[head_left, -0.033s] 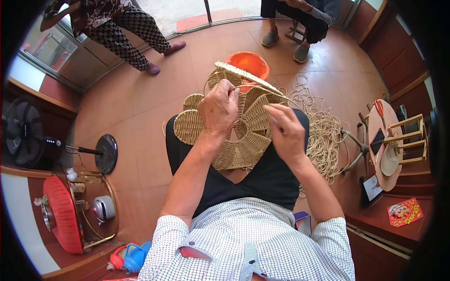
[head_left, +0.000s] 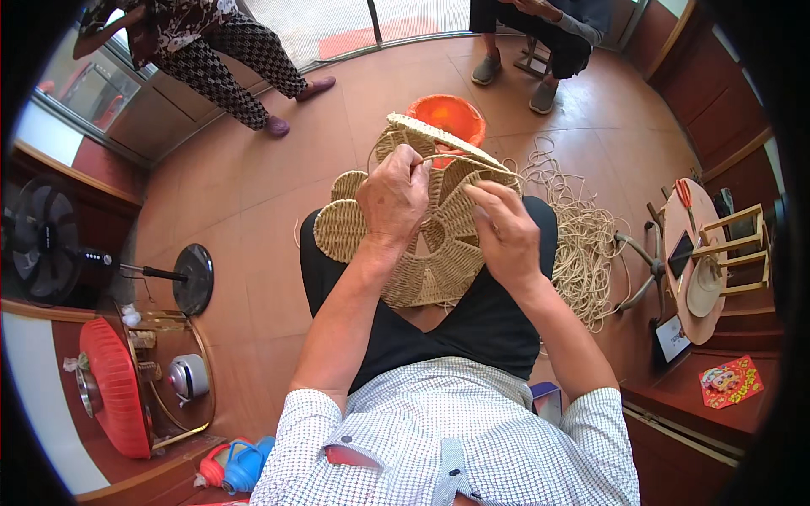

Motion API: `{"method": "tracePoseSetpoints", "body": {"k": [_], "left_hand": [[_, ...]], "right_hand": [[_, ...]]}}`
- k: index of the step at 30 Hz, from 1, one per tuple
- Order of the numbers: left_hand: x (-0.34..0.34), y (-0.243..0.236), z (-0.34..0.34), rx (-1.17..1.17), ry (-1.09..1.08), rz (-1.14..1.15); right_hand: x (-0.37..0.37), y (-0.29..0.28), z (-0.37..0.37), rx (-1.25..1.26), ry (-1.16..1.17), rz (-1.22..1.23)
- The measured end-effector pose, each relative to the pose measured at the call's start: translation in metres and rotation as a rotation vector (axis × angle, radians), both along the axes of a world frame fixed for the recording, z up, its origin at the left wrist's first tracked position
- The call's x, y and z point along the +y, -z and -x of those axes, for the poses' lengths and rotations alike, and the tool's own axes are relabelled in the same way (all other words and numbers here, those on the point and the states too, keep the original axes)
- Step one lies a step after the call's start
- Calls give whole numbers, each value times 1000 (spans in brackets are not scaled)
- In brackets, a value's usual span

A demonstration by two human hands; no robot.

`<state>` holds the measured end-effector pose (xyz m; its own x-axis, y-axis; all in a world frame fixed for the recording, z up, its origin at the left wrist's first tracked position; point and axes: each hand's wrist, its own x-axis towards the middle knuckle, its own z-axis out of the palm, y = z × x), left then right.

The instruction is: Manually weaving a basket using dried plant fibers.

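While your left hand [head_left: 393, 196] pinches a cord strand [head_left: 451, 156] over the flower-shaped woven piece [head_left: 451, 215] on your lap [head_left: 472, 329] — whether your right hand [head_left: 506, 232] grips anything, I cannot tell — slack tension could loosen the weave, or the cord tangle [head_left: 582, 244] could snag.

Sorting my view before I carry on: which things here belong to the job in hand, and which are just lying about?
In the job:
- woven piece, over the knees
- cord strand, pinched in the left hand; right hand at the weave
- cord heap

Seemingly just lying about:
- fan
- phone
- blue jug
- orange tub, use unclear
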<state>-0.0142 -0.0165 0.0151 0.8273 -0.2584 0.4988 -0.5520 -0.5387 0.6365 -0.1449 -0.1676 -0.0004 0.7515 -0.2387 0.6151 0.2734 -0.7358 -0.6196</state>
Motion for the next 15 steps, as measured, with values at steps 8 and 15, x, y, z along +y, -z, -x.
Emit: {"method": "tracePoseSetpoints", "body": {"k": [8,15], "left_hand": [[3,2,-6,168,-18,61],[11,0,-20,-125,35,28]], "right_hand": [[20,19,-57,-35,109,227],[36,18,-63,32,115,175]]}}
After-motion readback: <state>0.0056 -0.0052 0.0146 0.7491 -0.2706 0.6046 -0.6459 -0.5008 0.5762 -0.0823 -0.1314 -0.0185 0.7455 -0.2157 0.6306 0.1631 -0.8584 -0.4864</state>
